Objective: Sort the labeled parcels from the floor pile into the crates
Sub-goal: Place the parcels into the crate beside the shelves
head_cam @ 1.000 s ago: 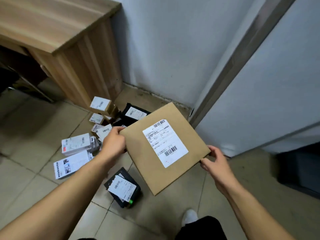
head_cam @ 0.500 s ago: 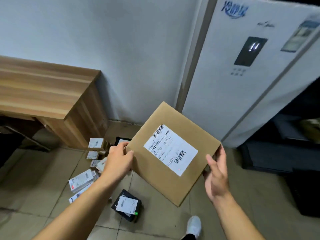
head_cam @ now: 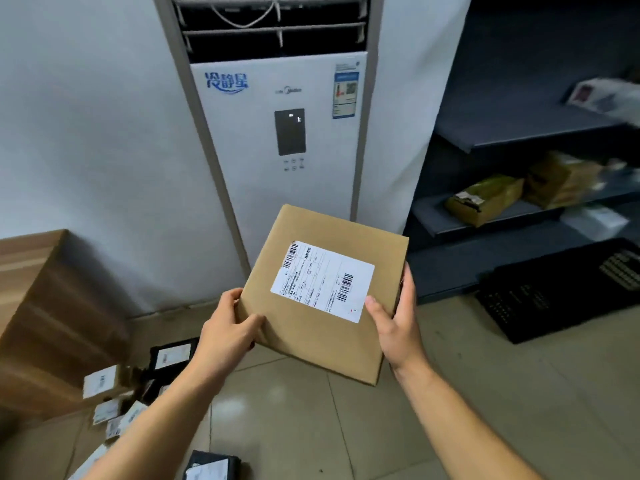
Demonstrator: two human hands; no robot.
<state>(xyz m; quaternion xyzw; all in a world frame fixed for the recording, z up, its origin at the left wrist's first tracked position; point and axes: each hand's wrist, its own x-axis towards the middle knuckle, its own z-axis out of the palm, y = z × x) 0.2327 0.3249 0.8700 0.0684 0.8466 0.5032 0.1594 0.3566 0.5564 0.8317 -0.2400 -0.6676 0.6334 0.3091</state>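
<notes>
Head view: your left hand [head_cam: 227, 332] and right hand [head_cam: 398, 322] grip the flat brown parcel [head_cam: 311, 337] by opposite edges, its white label [head_cam: 322, 280] between them.

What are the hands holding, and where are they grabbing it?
A flat brown parcel: the left hand grips its left edge, the right hand its right edge.

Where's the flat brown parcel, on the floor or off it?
Off it: the left hand and right hand grip the brown parcel by opposite edges, label facing up.
</notes>
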